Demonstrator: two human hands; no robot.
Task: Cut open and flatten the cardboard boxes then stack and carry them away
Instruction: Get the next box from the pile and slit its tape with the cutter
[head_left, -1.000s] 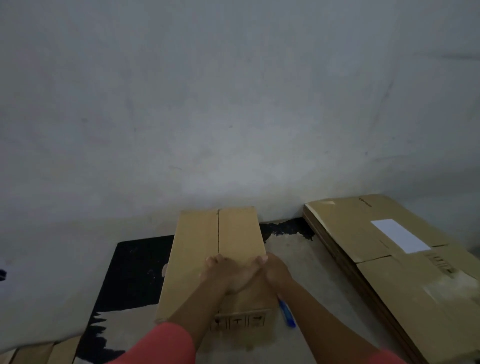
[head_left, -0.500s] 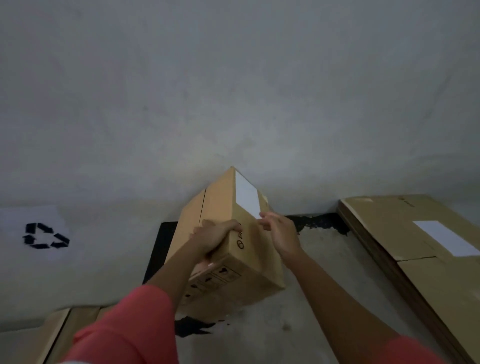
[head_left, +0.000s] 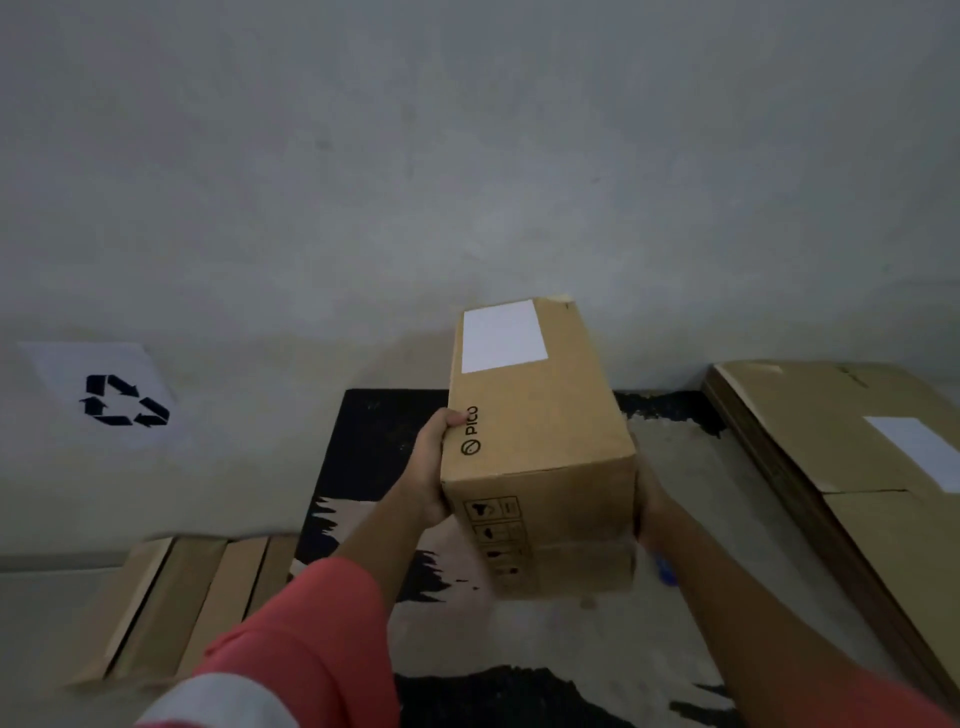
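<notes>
Single head-worn wide-angle view, pitched forward and down along both forearms. Facing grey wall (head_left: 467, 156) at its junction with floor (head_left: 597, 639). Close in on box (head_left: 540, 441) at centre frame, left hand (head_left: 434, 467) and right hand (head_left: 647, 499) at its sides. Takes in flattened cardboard stack (head_left: 831, 426) at right edge, recycling sign (head_left: 111, 397) at far left.

The cardboard box (head_left: 540, 447) is plain brown board, matt and smooth-faced, printed in black ink, with a smooth white paper label (head_left: 503, 336) at its far end. The flattened stack (head_left: 810, 415) at the right is the same matt brown board, showing layered edges along its left side and a second label (head_left: 919, 452) of white paper. The folded cardboard (head_left: 171, 603) at near left is matt too. The wall (head_left: 467, 156) looks like matt grey plaster, faintly uneven. A white paper sheet (head_left: 104, 395) on the wall carries black print. The floor (head_left: 545, 639) looks like rough bare concrete with patchy black paint (head_left: 374, 441). The sleeve (head_left: 301, 639) is matt coral cloth.
</notes>
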